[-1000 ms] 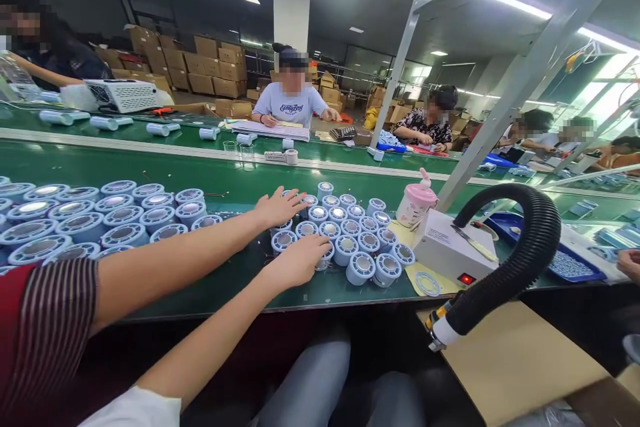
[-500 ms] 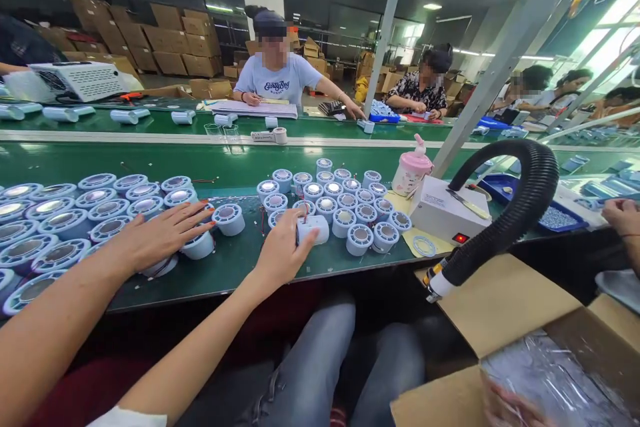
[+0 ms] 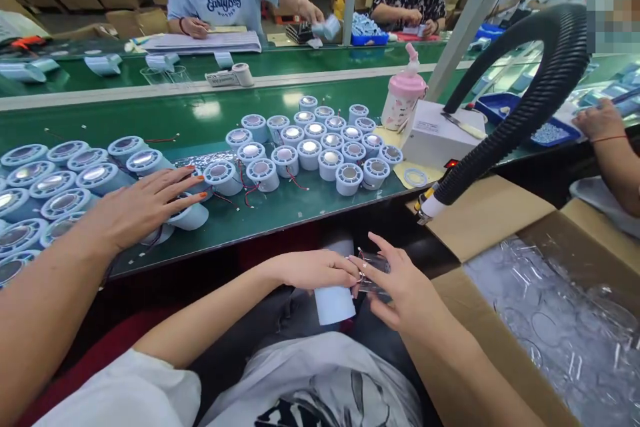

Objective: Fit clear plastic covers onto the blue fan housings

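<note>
My left hand [image 3: 315,270] is down over my lap, below the table edge, gripping a pale blue cylindrical housing [image 3: 334,305]. My right hand [image 3: 403,290] meets it from the right, holding a small clear plastic piece [image 3: 374,272] against the housing's top. On the green table [image 3: 300,207] stands a cluster of several similar round housings [image 3: 310,147], some with red wires. A co-worker's hand [image 3: 145,207] with orange nails reaches in from the left. It rests on housings at the edge of a second group [image 3: 55,180].
An open cardboard box [image 3: 480,227] of clear plastic pieces sits at my right. A black ribbed hose [image 3: 525,113] arches over a white box device [image 3: 440,137] beside a pink bottle [image 3: 403,97]. Another person's hand [image 3: 600,123] is at far right; people work across the belt.
My left hand lifted one housing off the table and brought it down to my lap. My right hand came in with a clear piece. The view tilted downward.
</note>
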Tool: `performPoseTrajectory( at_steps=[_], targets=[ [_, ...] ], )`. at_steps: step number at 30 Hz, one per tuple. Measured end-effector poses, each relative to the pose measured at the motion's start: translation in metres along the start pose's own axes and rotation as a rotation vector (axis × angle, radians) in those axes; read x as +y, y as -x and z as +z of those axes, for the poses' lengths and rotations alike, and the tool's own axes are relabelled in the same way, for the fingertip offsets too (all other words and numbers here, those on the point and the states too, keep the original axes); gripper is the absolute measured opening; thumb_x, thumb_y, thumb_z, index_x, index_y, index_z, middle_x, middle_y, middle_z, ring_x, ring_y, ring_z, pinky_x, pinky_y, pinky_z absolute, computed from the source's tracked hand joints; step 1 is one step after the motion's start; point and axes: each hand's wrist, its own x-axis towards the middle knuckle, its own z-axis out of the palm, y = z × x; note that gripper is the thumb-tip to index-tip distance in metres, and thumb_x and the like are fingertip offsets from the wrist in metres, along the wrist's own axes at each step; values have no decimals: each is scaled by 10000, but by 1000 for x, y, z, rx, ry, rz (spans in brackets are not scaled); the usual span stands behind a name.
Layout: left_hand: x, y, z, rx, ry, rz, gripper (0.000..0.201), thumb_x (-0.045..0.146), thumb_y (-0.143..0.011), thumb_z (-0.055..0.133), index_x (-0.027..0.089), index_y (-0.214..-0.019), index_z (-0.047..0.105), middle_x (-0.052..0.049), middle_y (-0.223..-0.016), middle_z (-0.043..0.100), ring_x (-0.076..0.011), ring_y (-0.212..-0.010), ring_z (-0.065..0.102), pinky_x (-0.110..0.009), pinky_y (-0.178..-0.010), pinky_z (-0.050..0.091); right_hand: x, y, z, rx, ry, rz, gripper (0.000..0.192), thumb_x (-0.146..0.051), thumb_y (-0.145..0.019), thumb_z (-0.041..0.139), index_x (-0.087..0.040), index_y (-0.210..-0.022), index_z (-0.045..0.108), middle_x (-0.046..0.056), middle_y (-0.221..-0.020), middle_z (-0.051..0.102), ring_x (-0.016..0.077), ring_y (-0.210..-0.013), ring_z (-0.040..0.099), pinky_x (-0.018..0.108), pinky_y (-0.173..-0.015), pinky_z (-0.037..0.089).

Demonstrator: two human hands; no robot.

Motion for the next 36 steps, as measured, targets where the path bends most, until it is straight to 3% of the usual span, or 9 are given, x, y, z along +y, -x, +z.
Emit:
performPoseTrajectory(
  at_steps=[3, 5, 8, 12, 18, 23, 25, 29, 36],
  targets=[
    [6, 3, 1, 88, -345, 124, 220, 261, -890, 482, 174, -887, 684, -21, -903, 651, -144, -838, 578, -232, -788, 436, 3, 5, -2, -83, -127, 52, 346, -64, -729, 592, -226, -1028, 651, 112, -1412, 380, 287, -1105, 500, 461, -885, 497],
    [7, 5, 6, 245, -438, 146, 213, 268, -898, 486, 181, -919, 680, -28, -932, 642, -152, -867, 582, -244, -818, 422, 1, 9, -4, -125, -245, 102, 225, -53, -709, 629, -217, -861, 658, 85, -1359, 428, 270, -1112, 505, 449, -916, 478],
    [3, 6, 15, 460, -406, 182, 197, 326, -874, 551, 187, -959, 661, -27, -929, 624, -150, -850, 580, -242, -777, 428, -4, 12, -10, -141, -495, 213, 96, -155, -729, 697, -196, -709, 613, 72, -1240, 490, 244, -1100, 526, 406, -941, 458],
    [-10, 2, 21, 576, -307, 270, 480, 432, -666, 771, 214, -1077, 650, -36, -971, 598, -177, -881, 575, -281, -803, 456, -8, 14, -15, -27, -682, 357, 253, -328, -878, 543, -188, -681, 619, 93, -1079, 539, 238, -1042, 551, 345, -823, 487],
    [-27, -2, 21, 473, -347, 363, 623, 406, -565, 840, 264, -1141, 652, -100, -1192, 531, -263, -1107, 523, -402, -970, 419, 1, 17, -12, 134, -919, 519, 325, -411, -838, 605, -182, -608, 620, 91, -1026, 597, 234, -932, 588, 314, -715, 505],
    [-21, 0, 26, 374, -92, 333, 660, 330, -646, 802, 234, -1253, 562, -100, -1221, 596, -246, -1094, 571, -332, -904, 479, 8, 20, -12, 177, -1153, 534, 296, -396, -816, 658, -195, -599, 660, 88, -1074, 658, 271, -1052, 603, 355, -786, 542],
    [-18, 1, 29, 384, 31, 283, 648, 318, -662, 790, 220, -1254, 547, -97, -1213, 593, -228, -1041, 593, -308, -850, 504, 8, 23, -12, 155, -1064, 418, 139, -369, -784, 703, -233, -774, 724, 81, -1197, 636, 287, -1155, 561, 410, -903, 516],
    [-17, 2, 33, 368, 222, 229, 627, 320, -700, 761, 210, -1265, 511, -89, -1176, 590, -196, -950, 611, -301, -795, 517, 3, 31, -12, 139, -634, 200, 399, -271, -753, 740, -282, -1141, 652, 75, -1374, 525, 291, -1247, 501, 460, -1049, 415],
    [-12, 7, 34, 350, 142, 288, 696, 323, -672, 788, 251, -1307, 513, -100, -1288, 558, -250, -1086, 582, -329, -870, 504, 3, 38, -13, 100, -689, 239, 385, -296, -770, 733, -259, -1122, 580, 81, -1300, 586, 285, -1180, 559, 435, -968, 499]
  ],
)
